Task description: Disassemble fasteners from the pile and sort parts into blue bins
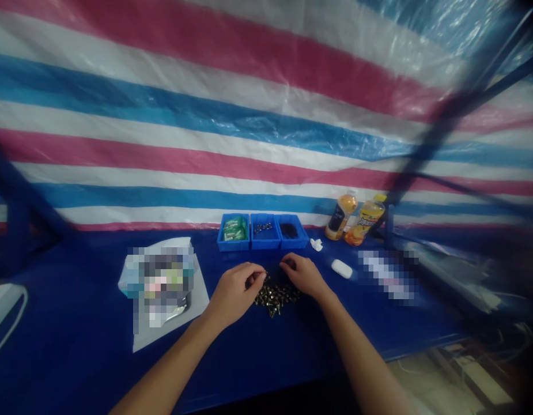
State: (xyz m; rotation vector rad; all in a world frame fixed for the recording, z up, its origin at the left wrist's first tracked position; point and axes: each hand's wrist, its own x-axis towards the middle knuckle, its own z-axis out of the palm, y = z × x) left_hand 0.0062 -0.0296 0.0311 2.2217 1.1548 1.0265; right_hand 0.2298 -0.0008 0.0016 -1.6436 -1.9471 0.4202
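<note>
As our left hand (238, 287) and right hand (305, 276), half-curled, grip unclear, flank metal pieces (275, 298) at 10 and 1 o'clock, brushing could scatter them.

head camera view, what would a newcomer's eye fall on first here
Probably the sheet with broad red, white and blue stripes, which fills the background behind the table. Next, the heap of small shiny metal pieces on the table, with the left hand and right hand on either side. Just beyond them stand three blue boxes in a row.
</note>
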